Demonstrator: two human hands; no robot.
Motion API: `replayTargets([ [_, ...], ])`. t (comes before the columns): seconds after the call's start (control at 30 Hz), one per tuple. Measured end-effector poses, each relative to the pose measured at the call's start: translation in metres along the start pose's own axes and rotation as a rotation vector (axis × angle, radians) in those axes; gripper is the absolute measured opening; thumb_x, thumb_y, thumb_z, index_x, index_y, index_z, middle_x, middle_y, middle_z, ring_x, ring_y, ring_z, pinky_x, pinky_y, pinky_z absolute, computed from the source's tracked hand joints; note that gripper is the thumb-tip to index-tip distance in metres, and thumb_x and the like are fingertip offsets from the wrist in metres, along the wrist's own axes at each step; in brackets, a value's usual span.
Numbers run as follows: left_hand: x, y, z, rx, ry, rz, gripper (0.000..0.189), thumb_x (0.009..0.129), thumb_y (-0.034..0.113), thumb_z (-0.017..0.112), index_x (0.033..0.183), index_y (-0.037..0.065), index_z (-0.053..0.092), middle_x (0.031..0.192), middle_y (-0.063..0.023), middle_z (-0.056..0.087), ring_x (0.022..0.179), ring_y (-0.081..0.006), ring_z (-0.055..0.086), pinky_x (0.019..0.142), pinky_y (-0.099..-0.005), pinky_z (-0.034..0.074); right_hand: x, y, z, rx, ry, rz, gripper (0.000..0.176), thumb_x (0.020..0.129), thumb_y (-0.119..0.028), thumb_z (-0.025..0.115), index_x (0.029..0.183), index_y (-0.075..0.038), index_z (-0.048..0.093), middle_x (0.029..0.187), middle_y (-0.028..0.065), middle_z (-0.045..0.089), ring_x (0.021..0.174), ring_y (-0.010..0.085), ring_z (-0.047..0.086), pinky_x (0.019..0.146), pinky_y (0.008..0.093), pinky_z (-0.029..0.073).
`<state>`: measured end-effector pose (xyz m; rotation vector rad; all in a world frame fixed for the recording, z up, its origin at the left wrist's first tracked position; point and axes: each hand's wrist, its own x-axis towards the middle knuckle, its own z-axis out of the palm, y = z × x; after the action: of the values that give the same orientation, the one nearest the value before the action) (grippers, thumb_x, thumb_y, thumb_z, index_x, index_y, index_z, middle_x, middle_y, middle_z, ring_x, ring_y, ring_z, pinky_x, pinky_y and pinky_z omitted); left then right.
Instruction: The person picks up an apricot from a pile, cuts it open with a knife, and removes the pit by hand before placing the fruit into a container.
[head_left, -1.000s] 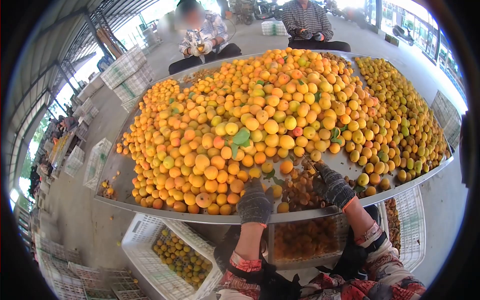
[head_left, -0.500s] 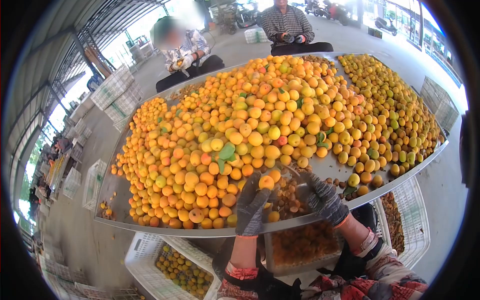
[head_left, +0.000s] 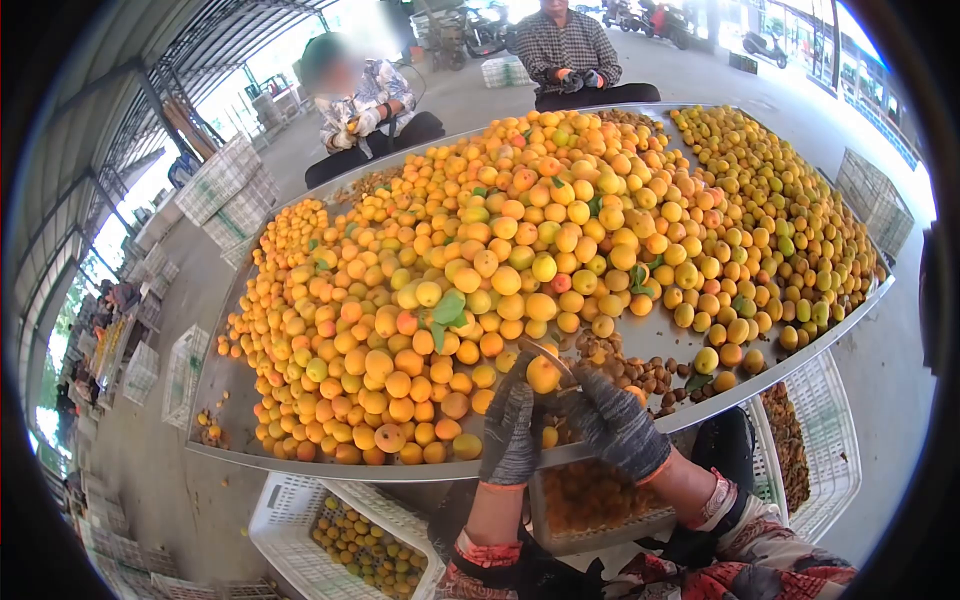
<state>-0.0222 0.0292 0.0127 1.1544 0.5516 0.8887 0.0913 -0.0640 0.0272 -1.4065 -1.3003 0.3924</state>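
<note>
Grey knit gloves with orange cuffs cover both hands at the near edge of a metal table (head_left: pixel 650 335). My left hand (head_left: pixel 511 425) is closed around an orange-yellow apricot (head_left: pixel 543 375). In my right hand (head_left: pixel 618 425) is a small knife (head_left: pixel 552 358), its thin blade lying against the far side of that fruit. The handle is hidden by the glove. Past my hands rises a big heap of apricots (head_left: pixel 430 330) with a few green leaves (head_left: pixel 447 312). Brown pits (head_left: pixel 645 374) are scattered beside my right hand.
Greener fruit (head_left: pixel 780 230) lies along the table's right side. Below the near edge stand white crates (head_left: pixel 280 520), one with greenish fruit, others with orange-brown pieces (head_left: pixel 605 490). Across the table sit two people (head_left: pixel 365 110) (head_left: pixel 570 50). Stacked crates (head_left: pixel 225 185) stand at left.
My right hand has moved left, bringing the knife against the apricot in my left hand. My left hand has shifted slightly down and right.
</note>
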Motion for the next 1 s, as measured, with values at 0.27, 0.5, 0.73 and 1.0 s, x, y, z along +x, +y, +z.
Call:
replayTargets([
  [0.27,0.003,-0.010,0.002,-0.297,0.064,-0.036,0.042,0.085,0.012,0.059,0.123,0.001,0.047,0.111,-0.0048,0.055,0.095,-0.0119,0.054,0.079,-0.0242,0.047,-0.003,0.001,-0.002,-0.018,-0.052,0.128,0.041,0.083,0.003,0.054,0.122,0.002,0.044,0.094,0.0099,0.062,0.083,0.0163,0.060,0.072,0.0264,0.048],
  [0.5,0.003,-0.010,0.000,-0.327,0.031,-0.030,0.040,0.082,0.011,0.062,0.120,0.001,0.051,0.110,-0.0044,0.056,0.097,-0.0118,0.054,0.081,-0.0238,0.045,-0.001,-0.001,0.001,-0.022,0.029,0.032,0.029,0.084,-0.009,0.057,0.111,-0.001,0.051,0.085,0.0162,0.062,0.079,0.0310,0.062,0.065,0.0371,0.048],
  [0.73,0.003,-0.008,0.002,-0.345,0.050,-0.076,0.041,0.080,0.013,0.065,0.118,0.003,0.052,0.110,-0.0041,0.057,0.096,-0.0114,0.054,0.078,-0.0223,0.045,-0.004,0.001,0.007,-0.183,0.114,-0.148,0.029,0.083,-0.009,0.058,0.110,0.001,0.051,0.084,0.0168,0.062,0.077,0.0327,0.061,0.063,0.0379,0.049],
  [1.0,0.003,-0.008,0.003,-0.376,0.039,-0.038,0.040,0.080,0.011,0.065,0.117,0.003,0.053,0.109,-0.0041,0.058,0.090,-0.0103,0.055,0.072,-0.0204,0.046,-0.002,-0.007,0.004,-0.160,0.067,-0.063,0.029,0.083,-0.009,0.057,0.109,0.000,0.051,0.083,0.0169,0.063,0.076,0.0333,0.062,0.061,0.0380,0.049],
])
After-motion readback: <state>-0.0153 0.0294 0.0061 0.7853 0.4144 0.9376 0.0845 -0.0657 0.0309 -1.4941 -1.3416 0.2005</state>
